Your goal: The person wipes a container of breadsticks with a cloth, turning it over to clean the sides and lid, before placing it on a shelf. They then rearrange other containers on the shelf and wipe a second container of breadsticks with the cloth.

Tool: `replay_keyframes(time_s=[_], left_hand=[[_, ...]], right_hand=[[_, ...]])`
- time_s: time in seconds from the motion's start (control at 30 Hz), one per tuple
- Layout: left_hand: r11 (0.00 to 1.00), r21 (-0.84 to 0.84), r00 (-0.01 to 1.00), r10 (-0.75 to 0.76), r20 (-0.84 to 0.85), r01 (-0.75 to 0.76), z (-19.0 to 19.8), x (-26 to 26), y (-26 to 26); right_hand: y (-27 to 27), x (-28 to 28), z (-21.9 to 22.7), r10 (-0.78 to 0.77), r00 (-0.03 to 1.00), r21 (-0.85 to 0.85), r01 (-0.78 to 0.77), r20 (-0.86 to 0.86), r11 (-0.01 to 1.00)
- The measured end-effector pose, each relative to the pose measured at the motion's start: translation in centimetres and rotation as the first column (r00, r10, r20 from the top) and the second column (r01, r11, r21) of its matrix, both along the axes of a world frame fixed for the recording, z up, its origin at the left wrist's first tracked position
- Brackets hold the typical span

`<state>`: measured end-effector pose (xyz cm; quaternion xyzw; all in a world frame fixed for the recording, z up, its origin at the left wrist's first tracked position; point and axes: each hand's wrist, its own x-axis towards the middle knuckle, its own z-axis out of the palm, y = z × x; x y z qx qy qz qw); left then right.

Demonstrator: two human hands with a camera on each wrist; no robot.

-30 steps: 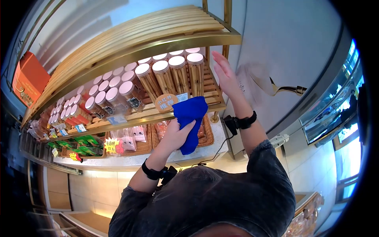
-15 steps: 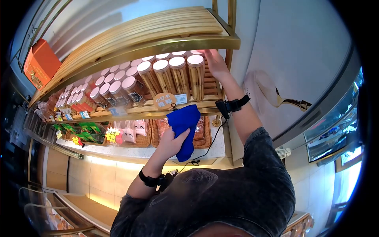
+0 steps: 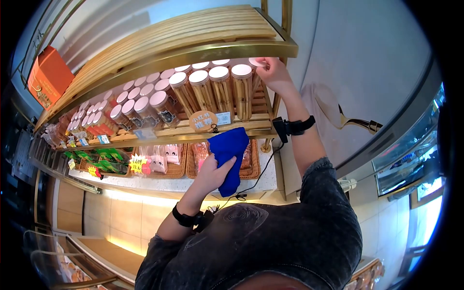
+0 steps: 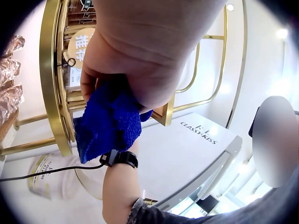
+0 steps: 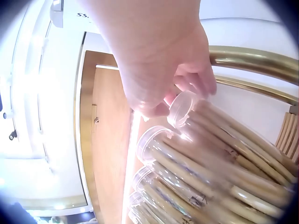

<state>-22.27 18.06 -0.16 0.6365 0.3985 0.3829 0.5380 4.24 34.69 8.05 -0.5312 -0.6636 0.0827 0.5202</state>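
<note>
My left hand grips a bunched blue cloth in front of the middle shelf's edge. The cloth hangs below the curled fingers of that hand in the left wrist view. At the right end of the shelf, my right hand has its fingers curled at the pale lid of a rear jar. Seen from the right wrist, the hand pinches the rim of this clear jar's lid; long sticks fill the jar. More stick-filled jars stand beside it, upright.
A brass-edged slatted shelf overhangs the jars. Baskets of packets stand on the counter below. An orange box is at the far left. A black cable hangs from the right wrist. A white panel rises at the right.
My right hand has moved left from the shelf's end and its straight fingers have curled onto the rear jar's lid. My left hand has moved slightly down with the cloth.
</note>
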Motion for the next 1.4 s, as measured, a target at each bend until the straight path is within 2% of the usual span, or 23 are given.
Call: replay_keyframes(time_s=[0.07, 0.13, 0.17, 0.23, 0.37, 0.43, 0.47, 0.53, 0.67, 0.77, 0.87, 0.97, 1.03, 1.07, 1.13, 1.17, 1.2, 1.23, 1.27, 1.3, 1.33, 1.37, 1.4], left_hand=[[1.0, 0.02, 1.0, 0.009, -0.012, -0.009, -0.1, -0.4, 0.2], [0.999, -0.022, 0.999, -0.028, -0.04, 0.027, -0.1, -0.9, 0.3], [0.999, -0.024, 0.999, -0.025, -0.038, 0.024, -0.1, -1.1, 0.4], [0.999, -0.027, 0.999, -0.037, 0.034, 0.038, -0.1, -1.4, 0.4], [0.998, -0.04, 0.998, -0.039, 0.041, 0.041, -0.1, -1.9, 0.4], [0.997, -0.041, 0.996, -0.059, 0.068, 0.062, -0.4, -2.3, 0.6], [0.997, -0.042, 0.996, -0.058, 0.074, 0.061, -0.6, -2.4, 0.8], [0.997, -0.03, 0.997, -0.067, 0.034, 0.068, -1.0, -2.8, 1.0], [0.989, -0.103, 0.994, -0.104, 0.017, 0.105, -1.3, -3.1, 1.7], [0.998, 0.009, 0.998, -0.065, -0.001, 0.065, -1.5, -2.9, 1.8], [0.996, 0.088, 0.999, -0.039, 0.03, 0.036, -2.0, -2.6, 1.7], [0.996, -0.015, 0.996, -0.083, -0.022, 0.082, -1.4, -2.6, 1.8], [0.992, -0.093, 0.996, -0.09, 0.002, 0.09, -2.1, -2.3, 1.7], [0.99, -0.107, 0.996, -0.093, 0.0, 0.093, -2.4, -2.0, 1.5], [0.992, -0.096, 0.993, -0.069, 0.092, 0.078, -2.9, -1.5, 1.3], [0.971, -0.192, 0.982, -0.109, 0.157, 0.139, -3.5, -1.5, 1.5], [0.97, -0.205, 0.983, -0.104, 0.153, 0.134, -4.1, -1.3, 1.5], [0.954, -0.215, 0.946, -0.14, 0.293, 0.208, -4.3, -1.1, 1.5], [0.937, -0.213, 0.889, -0.167, 0.427, 0.278, -4.3, -0.9, 1.4], [0.893, -0.251, 0.858, -0.232, 0.458, 0.375, -4.0, -0.9, 1.3], [0.895, -0.259, 0.865, -0.22, 0.451, 0.363, -4.0, -0.5, 1.1], [0.908, -0.126, 0.846, -0.312, 0.433, 0.4, -4.1, 0.1, 0.7], [0.9, 0.009, 0.823, -0.402, 0.401, 0.435, -4.1, 0.5, 0.5]], right_hand=[[-0.1, 0.5, -0.1, 0.023, 0.998, 0.017, -0.024, 0.057, 1.0], [-0.5, 0.8, -0.1, 0.046, 0.974, 0.046, -0.058, 0.223, 0.997], [-0.5, 0.5, 0.0, 0.049, 0.973, 0.045, -0.06, 0.224, 0.997], [-0.7, -0.1, 0.1, -0.051, 0.983, -0.016, 0.054, 0.175, 0.998], [-0.6, -0.2, -0.7, -0.091, 0.991, -0.03, 0.095, 0.1, 0.995], [-1.1, -0.5, -1.2, -0.042, 0.999, 0.102, 0.038, 0.033, 0.994], [-1.4, -0.6, -1.5, -0.041, 0.998, 0.101, 0.037, 0.038, 0.994], [-2.0, -0.9, -2.1, -0.174, 0.984, 0.206, 0.163, 0.037, 0.965], [-3.4, -0.7, -2.3, -0.25, 0.962, 0.329, 0.204, 0.106, 0.922], [-5.4, -1.0, -1.4, -0.258, 0.965, 0.237, 0.242, 0.041, 0.941], [-7.5, -0.8, -0.9, -0.257, 0.966, 0.305, 0.237, 0.025, 0.922], [-9.9, -0.4, -0.4, -0.174, 0.984, 0.269, 0.156, 0.047, 0.951], [-12.2, -1.1, -0.1, -0.006, 0.988, 0.099, 0.021, -0.155, 0.995], [-12.8, -1.2, -0.4, -0.011, 0.987, 0.085, 0.025, -0.158, 0.996], [-13.8, -1.4, -1.1, 0.301, 0.884, 0.117, -0.278, -0.357, 0.954], [-14.1, -1.4, -1.6, 0.297, 0.882, 0.106, -0.278, -0.365, 0.955], [-14.4, -1.5, -2.1, 0.367, 0.813, 0.072, -0.377, -0.452, 0.923], [-14.6, -1.7, -2.5, 0.425, 0.728, 0.05, -0.476, -0.538, 0.878], [-14.7, -2.3, -3.1, 0.427, 0.719, 0.045, -0.484, -0.548, 0.874], [-14.8, -3.4, -3.6, 0.428, 0.682, 0.027, -0.514, -0.594, 0.857], [-15.0, -4.4, -4.1, 0.426, 0.642, 0.012, -0.545, -0.637, 0.838], [-15.3, -5.2, -4.3, 0.41, 0.721, -0.035, -0.514, -0.558, 0.857], [-15.4, -5.9, -4.9, 0.415, 0.713, -0.034, -0.522, -0.565, 0.852]])
